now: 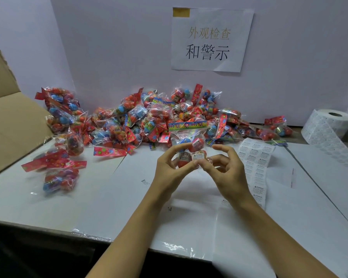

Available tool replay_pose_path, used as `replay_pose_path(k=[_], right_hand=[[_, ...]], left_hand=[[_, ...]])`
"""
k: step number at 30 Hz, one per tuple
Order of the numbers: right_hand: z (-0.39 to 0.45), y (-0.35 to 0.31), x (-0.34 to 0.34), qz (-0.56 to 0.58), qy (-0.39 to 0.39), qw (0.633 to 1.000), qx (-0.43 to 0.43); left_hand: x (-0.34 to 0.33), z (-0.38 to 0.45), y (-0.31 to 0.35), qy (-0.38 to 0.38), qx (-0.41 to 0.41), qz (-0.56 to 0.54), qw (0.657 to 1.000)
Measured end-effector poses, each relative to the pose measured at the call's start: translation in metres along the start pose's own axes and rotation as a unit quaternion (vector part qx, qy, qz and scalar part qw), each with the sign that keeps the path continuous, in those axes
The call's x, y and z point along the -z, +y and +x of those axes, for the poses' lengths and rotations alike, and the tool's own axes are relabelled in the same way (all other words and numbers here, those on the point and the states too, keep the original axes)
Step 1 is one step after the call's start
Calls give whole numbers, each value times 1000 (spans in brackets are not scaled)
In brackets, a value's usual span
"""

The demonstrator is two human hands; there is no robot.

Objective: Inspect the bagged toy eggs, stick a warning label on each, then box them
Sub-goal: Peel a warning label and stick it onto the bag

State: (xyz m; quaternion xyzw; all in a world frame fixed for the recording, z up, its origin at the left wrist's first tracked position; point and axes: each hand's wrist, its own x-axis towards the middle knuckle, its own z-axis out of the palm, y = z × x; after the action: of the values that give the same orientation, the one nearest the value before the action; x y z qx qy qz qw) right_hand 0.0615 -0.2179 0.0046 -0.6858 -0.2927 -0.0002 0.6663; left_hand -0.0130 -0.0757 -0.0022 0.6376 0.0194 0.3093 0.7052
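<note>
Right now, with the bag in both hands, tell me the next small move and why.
Probably press the label flat with the right hand's thumb. The label already sits on the bag, the right hand pinches there, and the left hand holds the bag from the other side. Then it could go to the box at left.

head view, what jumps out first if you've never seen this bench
A big heap of bagged toy eggs, red and blue, sprawls along the back of the white table. At centre, the left hand and right hand hold one bag with a warning label on it. A paper sign hangs on the wall above.
</note>
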Motion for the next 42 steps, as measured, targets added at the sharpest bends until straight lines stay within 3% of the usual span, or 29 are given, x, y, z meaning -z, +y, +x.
replay_pose_path(k=[42], right_hand=[[2,10,-1,-14,40,998,49]], left_hand=[[-3,-2,2,16,16,11,1000]])
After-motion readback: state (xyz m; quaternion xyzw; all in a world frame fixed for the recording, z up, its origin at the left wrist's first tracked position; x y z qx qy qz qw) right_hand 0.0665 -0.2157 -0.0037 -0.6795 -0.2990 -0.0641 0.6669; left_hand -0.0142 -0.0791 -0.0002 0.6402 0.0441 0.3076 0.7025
